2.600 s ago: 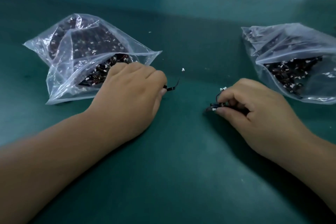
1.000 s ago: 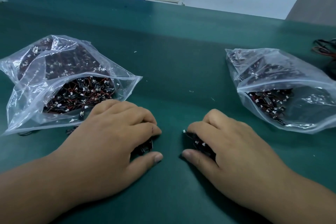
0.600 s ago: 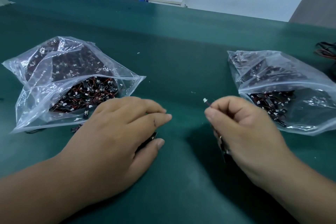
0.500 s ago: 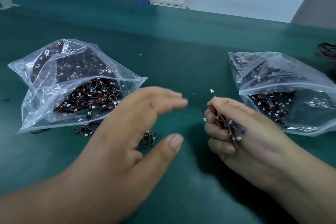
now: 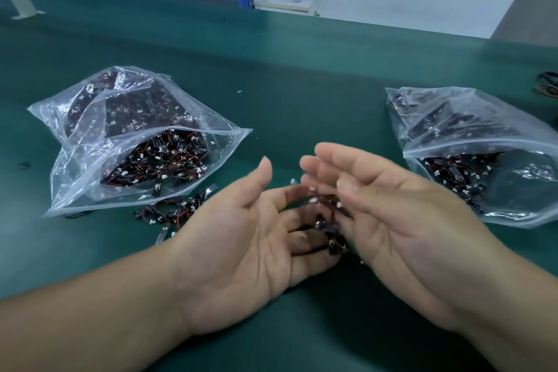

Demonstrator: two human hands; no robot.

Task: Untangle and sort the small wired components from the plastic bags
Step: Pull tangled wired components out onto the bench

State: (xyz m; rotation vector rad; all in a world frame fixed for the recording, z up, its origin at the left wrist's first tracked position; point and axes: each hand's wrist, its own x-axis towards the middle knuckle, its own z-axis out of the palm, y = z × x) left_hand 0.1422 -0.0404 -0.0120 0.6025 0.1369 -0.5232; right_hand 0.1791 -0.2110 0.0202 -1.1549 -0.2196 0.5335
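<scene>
Between the left bag and the right bag, above the green mat, I have both hands turned palm up and close together, so the clump of wired components lies across the fingers where I can tease it apart. My left hand is loose, cradling the clump rather than clasping it. My right hand has nearly straight fingers, but blur hides whether its thumb pinches a wire; I cannot tell. The clump shows dark little bodies, thin red and black leads and white plug ends. Spilled components lie at the left bag's open mouth.
</scene>
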